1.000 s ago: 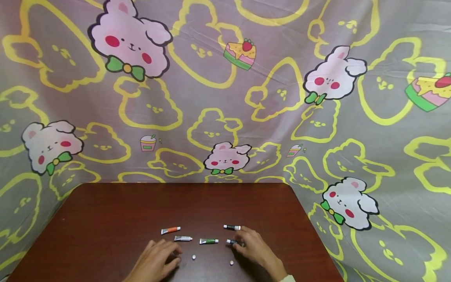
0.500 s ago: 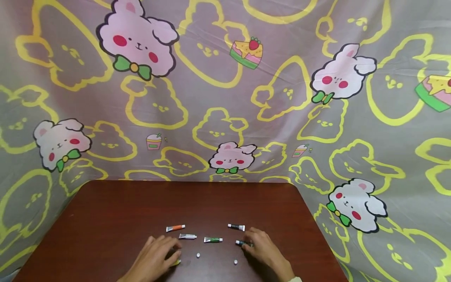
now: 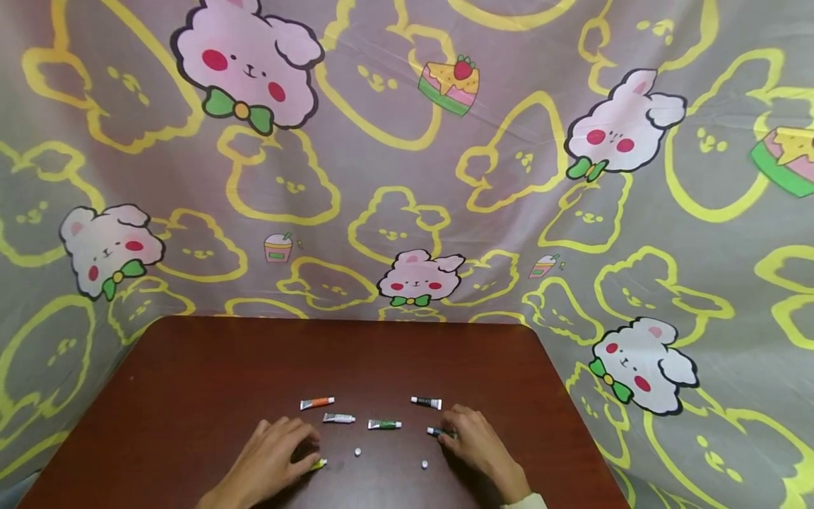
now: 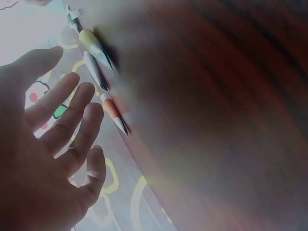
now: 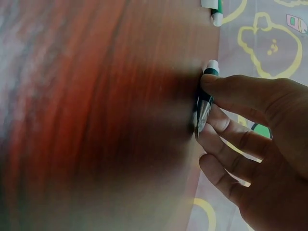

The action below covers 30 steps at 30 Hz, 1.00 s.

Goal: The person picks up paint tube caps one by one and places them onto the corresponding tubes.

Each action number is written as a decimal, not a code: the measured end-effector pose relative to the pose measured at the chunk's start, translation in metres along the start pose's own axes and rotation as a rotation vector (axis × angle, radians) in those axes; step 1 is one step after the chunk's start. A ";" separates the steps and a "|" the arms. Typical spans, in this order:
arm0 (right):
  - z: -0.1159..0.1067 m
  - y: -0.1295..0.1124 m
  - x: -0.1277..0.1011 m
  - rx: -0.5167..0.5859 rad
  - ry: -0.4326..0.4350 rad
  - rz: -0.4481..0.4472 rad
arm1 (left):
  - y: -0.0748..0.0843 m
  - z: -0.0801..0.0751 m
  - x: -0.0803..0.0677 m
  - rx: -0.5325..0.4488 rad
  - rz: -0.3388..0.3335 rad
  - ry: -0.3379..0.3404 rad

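My left hand (image 3: 270,456) is over the near left of the table, its fingers relaxed. A small yellow paint tube (image 3: 318,464) lies by its thumb; the left wrist view shows a gap between the fingers (image 4: 84,127) and that yellow tube (image 4: 94,44). With thumb and fingertips my right hand (image 3: 477,442) pinches a dark green-blue paint tube (image 5: 209,86), whose white cap points left in the head view. Between the hands lie a green tube (image 3: 384,425) and a silver-white tube (image 3: 339,418). Two small white caps (image 3: 357,452) rest nearer to me.
Farther back on the brown table (image 3: 356,360) lie an orange tube (image 3: 316,403) and a black tube (image 3: 426,402). A patterned cloth (image 3: 381,162) hangs behind the table and along both sides.
My left hand has drawn leftward, and the yellow tube beneath it has come into sight. The right hand has shifted slightly right with the dark tube. The head view has tilted a little.
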State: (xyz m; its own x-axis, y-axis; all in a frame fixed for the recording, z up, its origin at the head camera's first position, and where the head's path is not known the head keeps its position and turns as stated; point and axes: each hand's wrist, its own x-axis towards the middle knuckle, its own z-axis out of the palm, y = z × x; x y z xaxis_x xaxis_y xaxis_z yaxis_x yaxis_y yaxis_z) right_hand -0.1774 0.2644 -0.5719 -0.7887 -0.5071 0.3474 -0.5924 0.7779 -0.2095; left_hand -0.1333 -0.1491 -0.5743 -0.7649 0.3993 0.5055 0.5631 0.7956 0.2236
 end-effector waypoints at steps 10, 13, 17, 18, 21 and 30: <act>0.006 0.008 0.000 -0.014 0.077 -0.071 | -0.002 -0.002 -0.004 0.002 0.041 -0.030; 0.005 0.005 0.000 -0.022 0.094 -0.089 | -0.004 0.000 -0.007 -0.001 0.069 -0.018; 0.001 -0.005 0.001 -0.059 0.080 -0.036 | -0.004 0.002 -0.009 -0.003 0.086 -0.025; 0.000 -0.007 0.001 -0.068 0.074 -0.022 | -0.004 0.002 -0.009 -0.001 0.090 -0.024; -0.003 -0.013 0.003 -0.087 0.054 0.012 | -0.004 0.002 -0.010 0.004 0.101 -0.023; -0.010 -0.021 0.006 -0.022 0.036 0.000 | -0.003 -0.001 -0.011 -0.007 0.078 -0.079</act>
State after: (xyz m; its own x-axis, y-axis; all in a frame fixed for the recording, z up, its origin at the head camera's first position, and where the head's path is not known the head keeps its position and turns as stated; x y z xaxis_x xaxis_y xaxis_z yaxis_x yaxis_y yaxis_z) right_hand -0.1676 0.2486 -0.5566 -0.7824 -0.4934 0.3801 -0.5880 0.7863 -0.1896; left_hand -0.1258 -0.1559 -0.5803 -0.7406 0.4947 0.4547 0.6239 0.7576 0.1920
